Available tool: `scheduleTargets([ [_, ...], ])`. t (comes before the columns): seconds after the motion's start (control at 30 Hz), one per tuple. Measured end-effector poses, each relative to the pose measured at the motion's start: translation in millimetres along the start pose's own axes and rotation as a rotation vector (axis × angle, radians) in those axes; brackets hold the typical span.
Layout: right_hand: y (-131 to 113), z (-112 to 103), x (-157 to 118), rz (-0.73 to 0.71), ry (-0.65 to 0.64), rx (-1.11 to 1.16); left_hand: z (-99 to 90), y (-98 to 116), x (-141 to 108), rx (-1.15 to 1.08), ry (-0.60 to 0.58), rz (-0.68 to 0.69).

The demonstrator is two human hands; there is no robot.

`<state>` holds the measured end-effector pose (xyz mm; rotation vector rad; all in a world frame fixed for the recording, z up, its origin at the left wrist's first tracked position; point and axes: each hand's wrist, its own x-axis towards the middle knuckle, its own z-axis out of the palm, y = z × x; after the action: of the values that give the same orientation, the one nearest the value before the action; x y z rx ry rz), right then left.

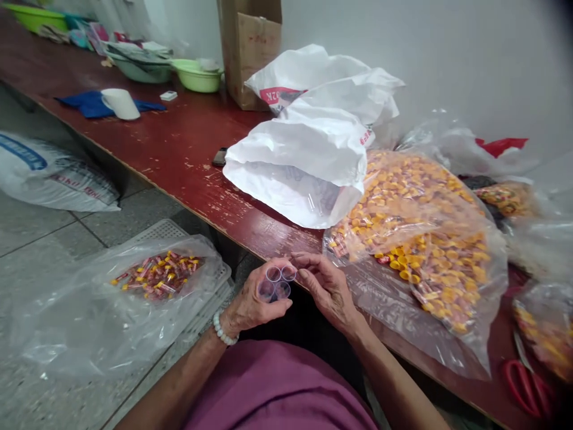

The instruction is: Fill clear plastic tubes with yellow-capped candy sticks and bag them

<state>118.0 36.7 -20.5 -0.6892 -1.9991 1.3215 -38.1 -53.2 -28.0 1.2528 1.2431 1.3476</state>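
Note:
A cluster of several clear, purple-tinted plastic tubes [282, 290] is gripped in my left hand [255, 298], their round open ends facing up towards me. My right hand [329, 289] pinches at the rim of the upper right tube, thumb and forefinger close together. Both hands are in front of my body, just off the table's edge. To their right, a big clear plastic bag [430, 233] lies spread on the table, full of small tubes with yellow caps. Lower left, another clear bag [98, 334] holds a smaller pile of yellow-capped tubes [159, 275].
White woven sacks [308, 155] lie on the red table [197, 179] beside a cardboard box [255, 60]. Red-handled scissors [523, 382] are at the lower right. A white mug [120, 104] and green basins [197, 76] stand farther left. A filled sack [54, 173] rests on the floor.

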Motion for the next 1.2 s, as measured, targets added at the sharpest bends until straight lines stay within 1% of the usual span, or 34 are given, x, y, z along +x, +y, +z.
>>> scheduleTargets([
  [0.1,-3.1,-5.1,-13.7,0.07,0.011,0.128,9.4,6.2,1.1,0.043,-0.053,0.0],
  [0.2,-4.9,-9.4,-21.4,0.137,0.041,0.291,15.1,6.7,1.7,0.028,-0.118,-0.012],
  [0.3,-3.8,-11.6,-24.5,0.16,0.072,0.382,17.1,6.6,2.4,0.081,-0.175,0.049],
  [0.4,-3.4,-12.1,-26.1,0.108,0.076,0.306,19.5,9.3,2.4,0.252,-0.216,0.145],
  [0.47,-6.2,-13.0,-27.6,0.052,0.066,0.225,23.0,10.6,1.5,0.343,-0.246,0.169],
  [0.57,-13.7,-18.0,-30.8,-0.01,0.035,0.095,30.7,9.5,-0.5,0.408,-0.292,0.181],
  [0.63,-16.6,-25.8,-34.4,-0.033,0.02,-0.014,36.2,7.6,-0.9,0.421,-0.311,0.205],
  [0.7,-12.6,-39.8,-39.8,-0.045,0.056,-0.133,40.8,5.8,-0.1,0.418,-0.311,0.233],
  [0.77,2.0,-62.1,-46.9,-0.011,0.165,-0.271,43.4,4.1,2.1,0.401,-0.288,0.243],
  [0.87,39.6,-109.3,-60.0,0.151,0.398,-0.611,42.8,1.0,5.9,0.392,-0.245,0.243],
  [0.9,53.2,-126.4,-65.0,0.209,0.445,-0.766,41.9,-0.6,6.7,0.395,-0.232,0.242],
  [0.93,65.7,-142.9,-70.4,0.235,0.479,-0.825,41.0,-2.5,7.0,0.4,-0.222,0.241],
  [1.0,85.6,-170.7,-82.0,0.259,0.507,-0.911,39.5,-7.1,6.3,0.404,-0.216,0.227],
  [1.07,98.2,-189.8,-92.9,0.257,0.508,-1.01,38.7,-12.1,4.3,0.409,-0.22,0.209],
  [1.2,110.7,-210.6,-107.3,0.275,0.518,-1.293,37.4,-19.4,2.3,0.425,-0.226,0.175],
])
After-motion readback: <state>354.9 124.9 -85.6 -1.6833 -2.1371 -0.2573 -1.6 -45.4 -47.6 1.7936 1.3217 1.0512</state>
